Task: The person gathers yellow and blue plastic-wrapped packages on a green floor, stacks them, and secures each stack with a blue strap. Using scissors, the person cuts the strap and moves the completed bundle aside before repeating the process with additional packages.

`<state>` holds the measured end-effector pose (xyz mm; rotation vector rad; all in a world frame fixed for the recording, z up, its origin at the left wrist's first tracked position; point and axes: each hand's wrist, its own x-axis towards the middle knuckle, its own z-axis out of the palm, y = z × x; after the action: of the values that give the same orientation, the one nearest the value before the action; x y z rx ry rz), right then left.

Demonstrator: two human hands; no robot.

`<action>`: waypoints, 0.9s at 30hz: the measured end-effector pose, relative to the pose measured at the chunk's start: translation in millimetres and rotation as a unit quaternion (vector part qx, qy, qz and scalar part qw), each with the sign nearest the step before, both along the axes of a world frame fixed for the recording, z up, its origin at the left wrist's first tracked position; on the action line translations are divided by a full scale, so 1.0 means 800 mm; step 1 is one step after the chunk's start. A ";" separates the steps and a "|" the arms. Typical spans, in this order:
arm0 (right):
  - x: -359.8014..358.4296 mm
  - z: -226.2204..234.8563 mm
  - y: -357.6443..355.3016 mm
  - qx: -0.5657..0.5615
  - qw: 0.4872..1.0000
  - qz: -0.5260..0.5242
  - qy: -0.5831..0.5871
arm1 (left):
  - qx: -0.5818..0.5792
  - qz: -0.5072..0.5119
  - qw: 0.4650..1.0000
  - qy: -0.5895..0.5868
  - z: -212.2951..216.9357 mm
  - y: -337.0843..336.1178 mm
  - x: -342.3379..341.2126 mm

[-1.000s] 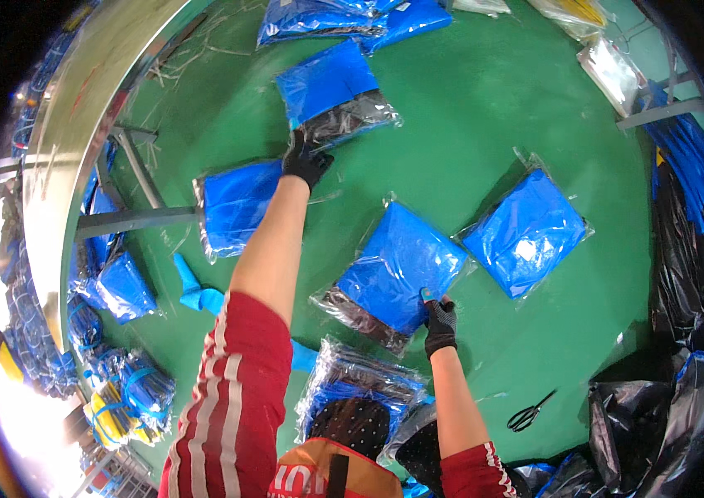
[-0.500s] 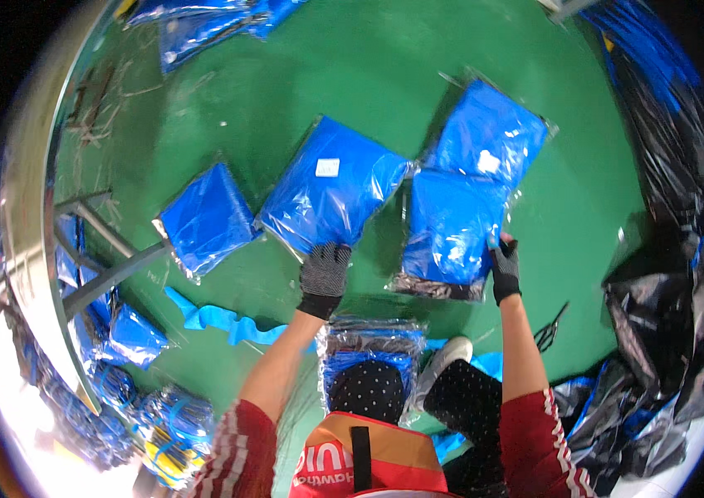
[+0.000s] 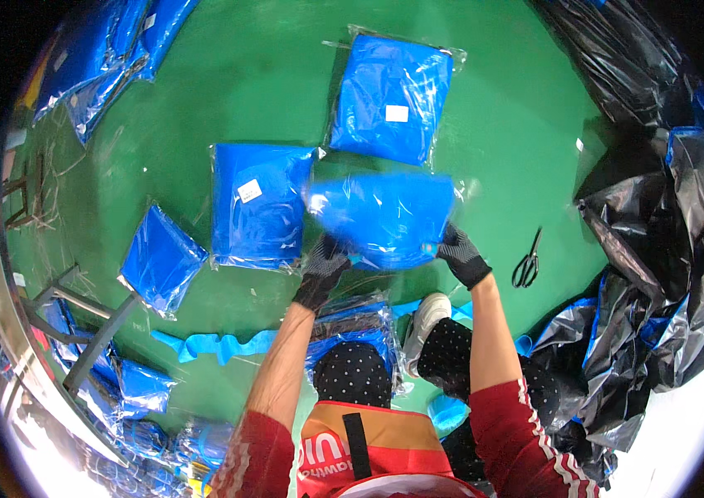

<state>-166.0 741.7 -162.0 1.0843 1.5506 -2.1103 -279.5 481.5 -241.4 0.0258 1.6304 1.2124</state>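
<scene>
Both hands wear dark grey knit gloves. My left hand (image 3: 324,272) and my right hand (image 3: 462,256) grip the near edge of a blue packet (image 3: 389,220), a flat folded bundle in clear plastic. The packet is raised and bowed, its left side smeared by motion. Just left of it lies a second blue packet (image 3: 273,217) with a white label. Beyond it rests another labelled blue packet (image 3: 406,91). A smaller blue packet (image 3: 163,259) sits farther left. Between my legs, a stack of wrapped packets (image 3: 350,324) is partly covered by my knee.
Black scissors (image 3: 526,267) lie on the green floor right of my hand. A light-blue strip (image 3: 223,344) runs near my feet. Black and blue sheeting (image 3: 647,207) is heaped on the right. Grey metal legs (image 3: 103,340) and more blue packets (image 3: 140,386) stand at the left.
My left hand has left the middle packet and joined my right on the near right packet. That packet is now lifted off the one it overlapped. The view has shifted.
</scene>
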 end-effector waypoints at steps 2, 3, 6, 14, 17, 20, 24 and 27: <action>0.000 0.042 0.002 0.012 0.997 0.078 -0.021 | 0.148 0.162 0.975 -0.047 0.034 -0.015 0.001; -0.003 0.055 -0.001 -0.093 0.995 -0.029 -0.023 | 0.206 0.218 0.950 -0.084 0.050 -0.020 -0.001; -0.010 0.068 -0.014 -0.246 0.952 -0.183 -0.017 | 0.340 0.341 0.851 -0.209 0.086 -0.030 -0.007; -0.019 0.043 -0.046 -0.237 0.950 0.001 0.202 | 0.000 0.189 0.972 -0.138 0.074 -0.083 -0.004; -0.031 0.052 -0.047 -0.295 0.946 -0.049 0.125 | 0.009 0.234 0.950 -0.206 0.082 -0.115 0.016; -0.051 0.059 -0.061 -0.145 0.987 -0.053 0.033 | -0.014 0.238 0.955 -0.174 0.109 -0.117 0.027; -0.063 0.062 -0.102 0.100 0.995 -0.010 0.009 | -0.042 0.166 0.981 0.092 0.180 -0.096 0.015; -0.057 0.057 -0.139 -0.019 0.995 -0.098 0.018 | -0.057 0.107 0.964 0.236 0.232 -0.099 -0.020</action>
<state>-211.8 630.2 -116.4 1.2354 1.4657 -2.2888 -295.4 402.5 -55.6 0.0710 2.1619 1.3431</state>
